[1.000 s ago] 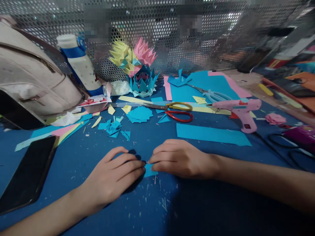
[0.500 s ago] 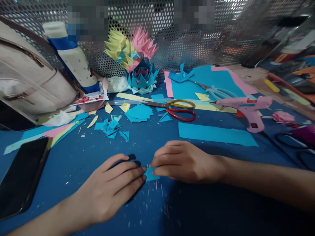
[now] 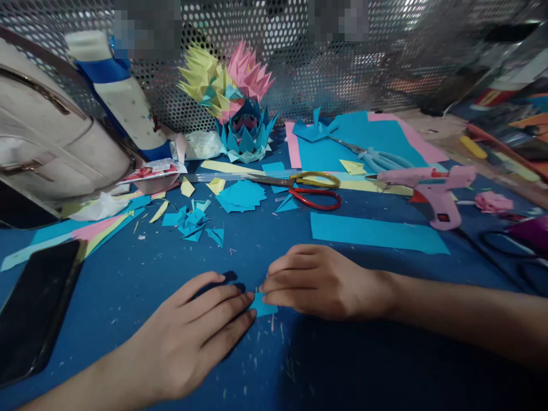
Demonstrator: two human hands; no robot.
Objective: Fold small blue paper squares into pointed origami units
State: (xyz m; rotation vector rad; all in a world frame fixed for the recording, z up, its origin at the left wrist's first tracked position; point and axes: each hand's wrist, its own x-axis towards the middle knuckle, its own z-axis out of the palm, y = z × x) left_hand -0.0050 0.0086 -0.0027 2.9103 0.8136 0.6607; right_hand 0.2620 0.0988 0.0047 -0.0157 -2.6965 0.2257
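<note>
A small blue paper piece [image 3: 265, 306] lies flat on the dark blue table [image 3: 180, 257] between my two hands. The fingertips of my left hand [image 3: 188, 331] touch its left edge, the fingers stretched out and lying low. My right hand [image 3: 321, 282] is closed at the paper's upper right, its fingers bent together with the tips pressed on the sheet. The thumbs are hidden. Beyond the hands are a blue paper strip [image 3: 377, 233], a stack of blue paper pieces [image 3: 242, 196] and some folded blue pieces [image 3: 190, 222].
Scissors [image 3: 317, 198], a pink glue gun [image 3: 443, 194] and pliers [image 3: 385, 160] lie further back. Folded paper flowers [image 3: 246, 134] stand before a perforated metal panel [image 3: 282, 74]. A phone [image 3: 36, 308], a bag [image 3: 55, 137] and a bottle [image 3: 124, 97] are at the left.
The camera view has shifted slightly. My right fingertips have moved slightly left over the small blue paper; my left hand has hardly moved.
</note>
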